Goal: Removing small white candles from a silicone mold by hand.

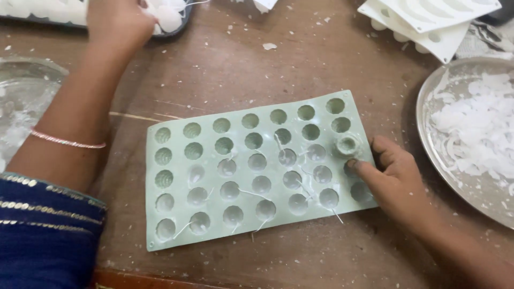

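A pale green silicone mould (176,235) with several round cavities lies flat on the brown wooden table. Some cavities hold white wax pieces with thin white wicks sticking out; others look bare. My right hand (393,174) rests on the mould's right edge, fingers pressing beside one cavity (348,145) that is pushed up inside out. My left hand (119,21) reaches to the far left, closed on a white wax ball (169,17) over a dark tray (182,25) of white pieces. A thin bangle circles my left wrist.
A metal plate (428,134) holding white wax flakes sits at the right. White moulds (428,21) are stacked at the back right. Another plate (27,91) with wax residue lies at the left. Wax crumbs dot the table.
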